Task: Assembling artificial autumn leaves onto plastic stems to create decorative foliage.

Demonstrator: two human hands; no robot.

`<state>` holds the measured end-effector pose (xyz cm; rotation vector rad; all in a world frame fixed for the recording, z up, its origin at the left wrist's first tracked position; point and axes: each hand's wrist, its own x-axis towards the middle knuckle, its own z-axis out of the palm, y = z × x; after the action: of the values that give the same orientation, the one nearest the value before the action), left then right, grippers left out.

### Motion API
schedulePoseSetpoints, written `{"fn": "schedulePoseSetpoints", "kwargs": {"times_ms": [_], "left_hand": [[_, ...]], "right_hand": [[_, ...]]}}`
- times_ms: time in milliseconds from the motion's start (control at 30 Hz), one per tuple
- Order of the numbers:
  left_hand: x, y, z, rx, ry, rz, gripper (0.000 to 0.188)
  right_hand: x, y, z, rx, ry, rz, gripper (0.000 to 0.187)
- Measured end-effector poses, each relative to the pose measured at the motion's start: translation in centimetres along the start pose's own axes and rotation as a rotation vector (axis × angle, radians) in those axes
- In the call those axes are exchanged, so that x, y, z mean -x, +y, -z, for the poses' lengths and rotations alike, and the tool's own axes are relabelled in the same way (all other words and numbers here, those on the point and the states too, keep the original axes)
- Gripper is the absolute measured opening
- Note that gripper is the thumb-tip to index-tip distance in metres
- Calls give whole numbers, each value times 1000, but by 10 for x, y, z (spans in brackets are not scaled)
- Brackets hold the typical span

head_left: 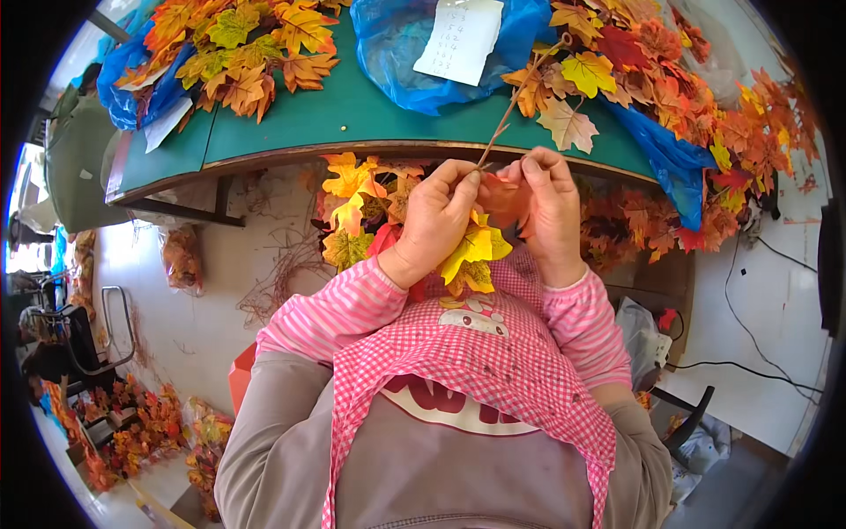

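Note:
In front of my chest, my left hand is closed with thumb and forefinger pinching a thin brown artificial stem. The stem slants up and to the right from my fist over the table edge, ending in a small loop. My right hand is closed, pinching an orange-red fabric leaf that spans the gap between both hands. Yellow artificial leaves dangle under my hands. More yellow and orange leaves hang beside my left hand, against the table's near edge.
The green table curves across ahead. On it lie leaf piles at left and right, and a blue plastic bag under a handwritten paper slip. Black cables cross the floor at right; leaf bundles lie lower left.

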<state>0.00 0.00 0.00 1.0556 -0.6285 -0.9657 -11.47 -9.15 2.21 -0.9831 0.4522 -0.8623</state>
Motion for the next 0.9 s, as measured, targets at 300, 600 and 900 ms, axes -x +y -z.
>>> {"fn": "schedulePoseSetpoints", "kwargs": {"times_ms": [300,600,900], "left_hand": [[4,9,-1,-252,-2,-56,13],[1,2,4,-348,-11,-74,12],[1,4,6,-424,-13,-65,12]], "right_hand": [[1,-4,3,513,-86,-24,10],[-2,-1,11,515,-105,-35,11],[-4,-1,17,651,-115,23,11]]}}
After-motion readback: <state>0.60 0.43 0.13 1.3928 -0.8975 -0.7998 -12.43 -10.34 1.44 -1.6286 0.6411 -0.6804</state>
